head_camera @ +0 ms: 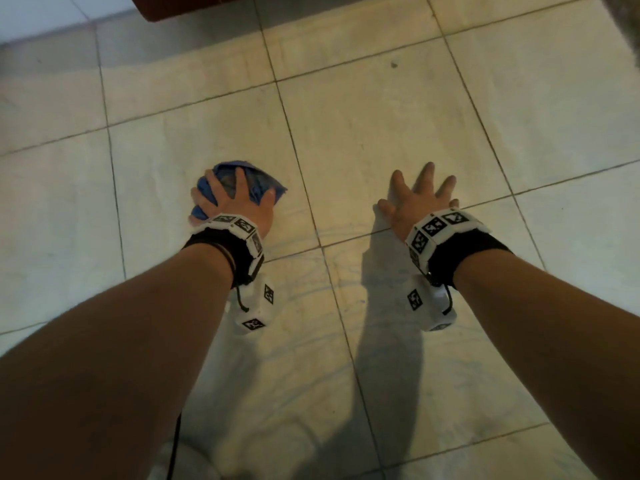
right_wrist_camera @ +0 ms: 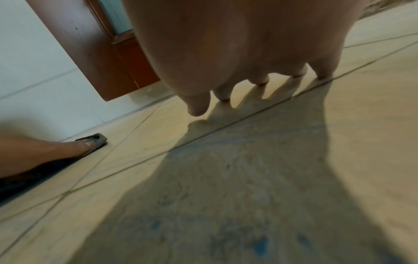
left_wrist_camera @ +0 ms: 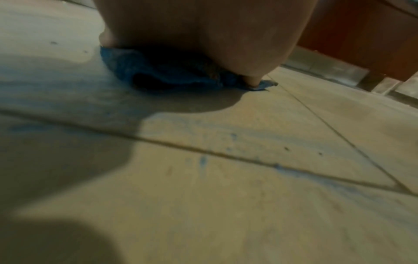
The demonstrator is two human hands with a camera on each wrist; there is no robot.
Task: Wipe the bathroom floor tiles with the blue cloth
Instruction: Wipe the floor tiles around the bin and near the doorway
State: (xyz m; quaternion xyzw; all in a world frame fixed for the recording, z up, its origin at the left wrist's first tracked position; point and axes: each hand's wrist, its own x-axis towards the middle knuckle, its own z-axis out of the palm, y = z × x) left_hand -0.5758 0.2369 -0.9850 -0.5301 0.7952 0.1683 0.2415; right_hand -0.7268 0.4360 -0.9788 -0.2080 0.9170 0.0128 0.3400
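The blue cloth lies bunched on the pale floor tiles, left of centre. My left hand presses down on it with fingers spread over the top. From the left wrist view the cloth bulges out under the palm, and the thumb tip pins its right edge. My right hand rests flat on a bare tile to the right, fingers splayed, holding nothing. In the right wrist view its fingertips touch the floor beside a grout line.
A brown wooden door or panel stands at the far edge, next to a white wall. Faint blue smears mark the tiles near my wrists. A small dark speck lies on a far tile.
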